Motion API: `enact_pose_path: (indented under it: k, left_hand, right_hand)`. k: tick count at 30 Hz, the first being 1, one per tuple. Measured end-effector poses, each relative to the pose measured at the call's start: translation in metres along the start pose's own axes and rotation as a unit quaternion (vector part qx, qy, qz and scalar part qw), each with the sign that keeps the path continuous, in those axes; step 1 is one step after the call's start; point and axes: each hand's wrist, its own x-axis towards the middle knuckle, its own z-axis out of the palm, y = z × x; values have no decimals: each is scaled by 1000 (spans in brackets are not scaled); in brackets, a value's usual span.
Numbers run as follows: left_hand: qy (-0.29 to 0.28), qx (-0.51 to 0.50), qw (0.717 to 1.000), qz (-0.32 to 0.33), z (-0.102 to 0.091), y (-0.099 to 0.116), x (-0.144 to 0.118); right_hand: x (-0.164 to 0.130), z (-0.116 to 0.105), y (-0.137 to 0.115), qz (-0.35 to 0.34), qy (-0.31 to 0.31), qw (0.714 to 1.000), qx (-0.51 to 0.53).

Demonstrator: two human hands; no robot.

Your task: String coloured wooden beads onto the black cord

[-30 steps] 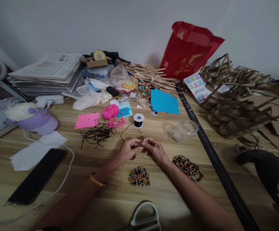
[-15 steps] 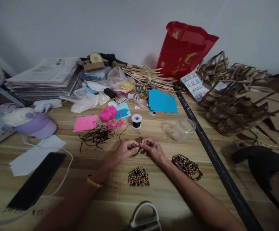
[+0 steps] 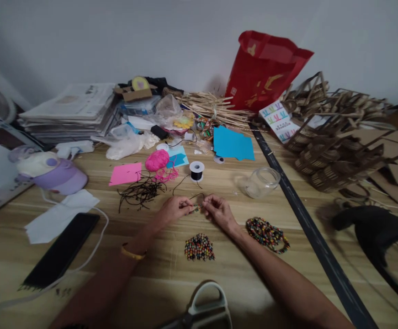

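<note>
Cluttered from edge to edge, the wooden desk (image 3: 219, 269) stands against a pale wall, and only the head view shows it. Near its middle the left hand (image 3: 173, 209) and the right hand (image 3: 219, 211) meet, each with its fingers pinched narrow on a short beaded strand (image 3: 195, 209). The strand lies between the two pinches, so neither hand is nearer to it than the other. Its long axis runs roughly left to right across the desk, tilted a little. Which end carries the free cord is too small to tell. A thin black cord (image 3: 181, 183) leads from the hands away toward a black thread spool (image 3: 197, 170), which stands just beyond them. Close before the hands, toward the person, sits a loose bead pile (image 3: 199, 247), apart from both wrists. Finished beaded strings (image 3: 267, 234) lie just beside the right forearm. Farther off are a glass jar (image 3: 262, 182) on its side, a tangle of dark cord offcuts (image 3: 140, 192) and a pink yarn ball (image 3: 156, 160).
</note>
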Motion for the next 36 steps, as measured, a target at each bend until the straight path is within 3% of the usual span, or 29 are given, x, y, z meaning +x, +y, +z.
enact_pose_path:
  k: [10, 15, 19, 23, 29, 36]
  left_hand:
    - [-24, -18, 998, -49, -4, 9, -3]
    - [-35, 83, 996, 2, -8, 17, -12]
    - [18, 186, 982, 5, -7, 13, -18]
    - [36, 210, 977, 16, -2, 4, -12]
    - [-6, 151, 988, 34, 14, 6, 5]
    - [-3, 33, 999, 36, 26, -4, 8]
  right_hand:
    - [1, 0, 1, -5, -12, 1000, -24]
    - [-3, 2, 2, -28, -38, 997, -55]
    - [-4, 2, 3, -54, -56, 994, -80]
    - [-4, 2, 1, -52, -55, 995, -71]
    - [-2, 1, 2, -36, -50, 997, -45]
    - [0, -3, 4, -41, -57, 997, -43]
